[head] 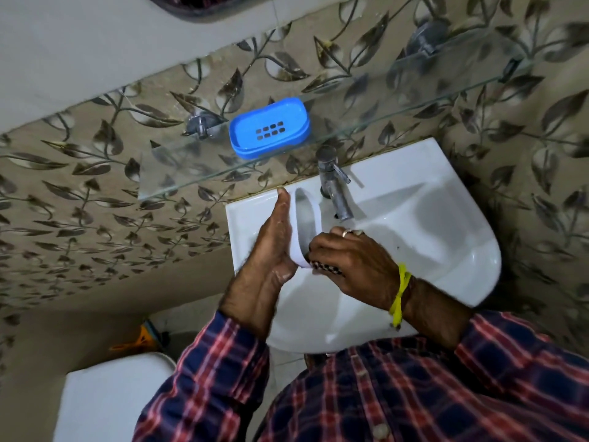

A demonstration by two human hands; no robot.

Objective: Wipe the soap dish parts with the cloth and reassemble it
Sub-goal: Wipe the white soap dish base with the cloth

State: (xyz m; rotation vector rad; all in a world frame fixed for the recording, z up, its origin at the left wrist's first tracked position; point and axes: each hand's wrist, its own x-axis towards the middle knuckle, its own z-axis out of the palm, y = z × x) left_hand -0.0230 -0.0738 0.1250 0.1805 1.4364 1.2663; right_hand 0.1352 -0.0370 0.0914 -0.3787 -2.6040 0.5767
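A white oval soap dish part (304,215) is held upright on edge over the sink. My left hand (272,247) supports it flat along its left side. My right hand (353,263) presses a dark checked cloth (322,268) against the part's lower end; most of the cloth is hidden under the fingers. A blue soap dish part (269,127) with drain slots lies on the glass shelf (197,180) above, apart from both hands.
The white sink (446,224) is below my hands, its metal tap (334,183) just right of the white part. A patterned tiled wall is behind. A white toilet tank (105,403) stands at lower left, with an orange object (140,339) behind it.
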